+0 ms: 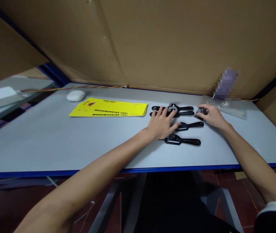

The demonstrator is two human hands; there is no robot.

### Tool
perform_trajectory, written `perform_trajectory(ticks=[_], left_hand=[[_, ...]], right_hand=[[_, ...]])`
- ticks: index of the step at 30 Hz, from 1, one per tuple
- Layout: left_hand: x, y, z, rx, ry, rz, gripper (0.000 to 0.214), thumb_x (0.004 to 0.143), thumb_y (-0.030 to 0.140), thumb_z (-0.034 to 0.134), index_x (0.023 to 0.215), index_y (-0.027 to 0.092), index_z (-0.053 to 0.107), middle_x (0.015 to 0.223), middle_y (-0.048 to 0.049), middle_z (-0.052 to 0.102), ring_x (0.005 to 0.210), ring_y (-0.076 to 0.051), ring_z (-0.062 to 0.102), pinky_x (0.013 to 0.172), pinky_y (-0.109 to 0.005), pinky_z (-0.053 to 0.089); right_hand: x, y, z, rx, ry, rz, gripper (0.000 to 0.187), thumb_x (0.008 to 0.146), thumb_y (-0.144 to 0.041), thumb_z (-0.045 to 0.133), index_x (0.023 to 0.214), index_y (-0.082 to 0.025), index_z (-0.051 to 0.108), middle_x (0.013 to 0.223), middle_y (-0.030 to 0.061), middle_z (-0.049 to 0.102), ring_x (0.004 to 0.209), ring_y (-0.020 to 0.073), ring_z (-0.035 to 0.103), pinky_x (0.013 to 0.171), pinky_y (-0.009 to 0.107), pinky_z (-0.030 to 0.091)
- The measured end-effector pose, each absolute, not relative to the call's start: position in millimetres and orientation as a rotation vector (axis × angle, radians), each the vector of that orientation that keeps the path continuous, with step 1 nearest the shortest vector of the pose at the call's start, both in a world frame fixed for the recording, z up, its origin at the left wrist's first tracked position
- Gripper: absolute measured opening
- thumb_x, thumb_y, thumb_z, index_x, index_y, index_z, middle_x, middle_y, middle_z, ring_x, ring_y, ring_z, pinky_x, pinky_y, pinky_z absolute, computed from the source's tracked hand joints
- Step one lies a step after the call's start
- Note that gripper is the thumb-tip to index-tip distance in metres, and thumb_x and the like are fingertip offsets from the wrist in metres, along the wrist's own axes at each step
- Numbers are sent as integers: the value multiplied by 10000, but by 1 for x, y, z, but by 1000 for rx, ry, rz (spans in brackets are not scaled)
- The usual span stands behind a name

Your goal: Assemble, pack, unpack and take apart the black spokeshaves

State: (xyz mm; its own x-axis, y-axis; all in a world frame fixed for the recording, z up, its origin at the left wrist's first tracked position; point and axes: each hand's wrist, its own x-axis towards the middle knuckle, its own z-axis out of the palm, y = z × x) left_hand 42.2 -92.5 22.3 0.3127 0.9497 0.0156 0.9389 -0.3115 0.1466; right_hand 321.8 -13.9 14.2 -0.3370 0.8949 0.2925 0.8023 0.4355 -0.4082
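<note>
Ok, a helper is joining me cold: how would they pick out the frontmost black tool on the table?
Start at the grey table with its blue front edge. Right of the yellow sheets, several black-handled tools lie roughly parallel, partly under the left hand. The wanted tool is the one closest to the blue edge, with no other tool between.

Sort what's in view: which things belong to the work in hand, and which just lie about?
Likely work things:
black tools at the left hand;
small dark piece in the right hand;
yellow printed sheets.

Seemingly lying about:
white case;
wires.
</note>
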Motion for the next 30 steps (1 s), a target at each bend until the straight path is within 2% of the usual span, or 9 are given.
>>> perform_trajectory(ticks=[4, 11, 18, 22, 25, 30], left_hand=[[43, -94, 24, 2458, 1791, 130, 712, 1089, 600, 413, 1691, 227, 341, 1737, -195, 331, 1620, -455, 267, 1270, -635, 306], [42, -94, 22, 2472, 1780, 158, 714, 1083, 612, 416, 1684, 232, 354, 1726, -179, 362, 1613, -444, 288, 1274, -634, 300], [41, -93, 20, 2487, 1782, 156, 712, 1082, 622, 398, 1684, 247, 345, 1724, -170, 369, 1610, -436, 299, 1271, -625, 304], [40, -92, 18, 2493, 1765, 188, 717, 1075, 627, 400, 1674, 235, 364, 1720, -176, 375, 1605, -445, 301, 1269, -628, 301], [38, -91, 15, 2499, 1742, 232, 716, 1069, 631, 404, 1663, 231, 385, 1706, -180, 394, 1596, -450, 315, 1259, -638, 309], [37, -90, 13, 2498, 1728, 260, 717, 1061, 640, 407, 1653, 235, 398, 1692, -175, 417, 1585, -449, 328, 1253, -645, 309]], right_hand=[[320, -19, 20, -1373, -2287, 305, 451, 884, -353, 742, 1291, -160, 765, 1130, 130, 800, 919, 288, 720, 891, 444, 555], [325, -20, 24, -1223, -2423, 373, 334, 888, -432, 725, 1142, -233, 811, 1157, 125, 779, 1072, 335, 697, 986, 501, 526], [329, -18, 20, -1248, -2369, 525, 360, 857, -449, 756, 1153, -251, 805, 1130, 106, 751, 984, 296, 695, 924, 470, 552], [333, -13, 20, -1378, -2327, 376, 361, 878, -418, 747, 1157, -197, 805, 1041, 121, 756, 908, 285, 691, 887, 462, 552], [335, -11, 19, -1415, -2322, 263, 296, 902, -402, 730, 1101, -198, 812, 1017, 114, 753, 900, 278, 678, 894, 461, 543], [334, -14, 17, -1397, -2296, 360, 318, 837, -433, 798, 1073, -220, 813, 1046, 96, 700, 915, 263, 683, 876, 437, 559]])
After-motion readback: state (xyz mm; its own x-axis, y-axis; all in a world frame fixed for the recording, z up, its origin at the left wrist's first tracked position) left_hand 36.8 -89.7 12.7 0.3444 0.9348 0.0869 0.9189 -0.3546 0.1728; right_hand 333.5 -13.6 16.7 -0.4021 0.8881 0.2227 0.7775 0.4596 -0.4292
